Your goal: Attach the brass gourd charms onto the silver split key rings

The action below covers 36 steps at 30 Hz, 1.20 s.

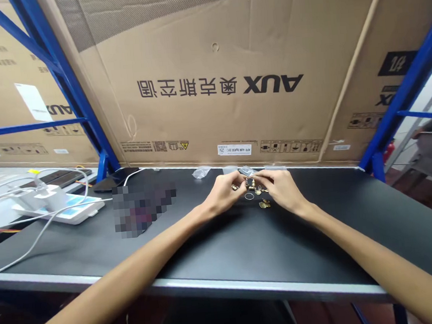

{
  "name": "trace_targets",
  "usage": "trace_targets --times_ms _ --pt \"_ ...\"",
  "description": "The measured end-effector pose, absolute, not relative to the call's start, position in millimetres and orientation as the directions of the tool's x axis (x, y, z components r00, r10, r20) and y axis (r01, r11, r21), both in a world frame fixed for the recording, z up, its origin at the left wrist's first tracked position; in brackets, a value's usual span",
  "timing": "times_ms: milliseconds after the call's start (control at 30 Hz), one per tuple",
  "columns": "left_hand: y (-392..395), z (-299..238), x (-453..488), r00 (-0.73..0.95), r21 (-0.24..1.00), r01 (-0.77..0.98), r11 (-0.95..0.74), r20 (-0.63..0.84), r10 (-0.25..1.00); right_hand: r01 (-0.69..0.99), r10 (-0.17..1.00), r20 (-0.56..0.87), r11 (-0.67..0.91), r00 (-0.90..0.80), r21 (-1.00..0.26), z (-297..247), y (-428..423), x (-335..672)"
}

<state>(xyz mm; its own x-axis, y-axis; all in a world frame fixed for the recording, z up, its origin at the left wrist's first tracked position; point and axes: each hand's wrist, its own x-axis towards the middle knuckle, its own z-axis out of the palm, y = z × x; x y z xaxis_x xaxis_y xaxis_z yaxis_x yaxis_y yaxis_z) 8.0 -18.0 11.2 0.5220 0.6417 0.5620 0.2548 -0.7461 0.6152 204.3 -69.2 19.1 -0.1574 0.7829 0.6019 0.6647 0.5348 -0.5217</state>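
Through the head camera I make out a small brass fitting (250, 182), stubby and dark-topped, held just above the black bench top (314, 244) between the two hands, toward the bench's far edge; too much of it is covered for me to read its long axis. The left hand (224, 194) comes in from the near left and the right hand (281, 189) from the near right. Their fingertips (258, 177) curl inward and nearly meet around the fitting, with neither hand clearly nearer, and I cannot tell whether one or both have a firm hold. Just below them lie a thin brass ring (249, 196) and a flat brass piece (264, 204), while a further small brass part (234, 186) sits at the left hand's fingers. Beyond the hands, along the far edge, is a crumpled clear plastic bag (202, 172). To the left are a pixelated, blurred object (144, 208), a dark phone (115, 180) and a white charger (41, 197) with trailing cables. Behind the bench rise large AUX cardboard boxes (201, 82) in a blue steel rack (52, 60).
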Motion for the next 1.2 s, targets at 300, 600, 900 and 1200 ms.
trace_targets --times_ms 300,600,900,1200 --pt "-20 9 8 0.555 0.595 0.249 -0.764 0.559 0.616 0.676 0.788 0.596 0.524 -0.153 -0.519 14 -71 201" --pt "-16 7 8 0.56 0.596 0.244 -0.765 0.557 0.613 0.728 0.771 0.608 0.527 -0.191 -0.439 9 -70 199" --pt "-18 9 8 0.566 0.607 0.22 -0.764 0.558 0.607 0.806 0.761 0.637 0.451 -0.123 -0.383 9 -73 197" --pt "-19 8 9 0.557 0.625 0.256 -0.738 0.528 0.641 0.853 0.645 0.704 0.51 -0.296 -0.108 0 -69 200"
